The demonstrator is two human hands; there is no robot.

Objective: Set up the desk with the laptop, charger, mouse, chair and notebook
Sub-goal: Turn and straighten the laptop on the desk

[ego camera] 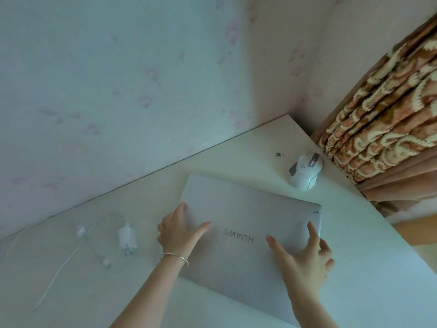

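Observation:
A closed silver laptop (248,209) lies flat on the white desk (369,268), its logo facing me upside down. My left hand (179,230) rests on the lid's left edge with fingers spread, a thin bangle on the wrist. My right hand (305,249) lies on the lid's right part, fingers apart and flat. A white charger brick (127,239) with its white cable (71,256) lies left of the laptop. A white mouse (305,170) sits near the desk's far right corner. No chair or notebook is in view.
The desk stands in a corner against pale floral wallpaper (118,91). A patterned brown and cream curtain (387,119) hangs just beyond the desk's right edge. A tiny dark receiver (279,154) lies left of the mouse.

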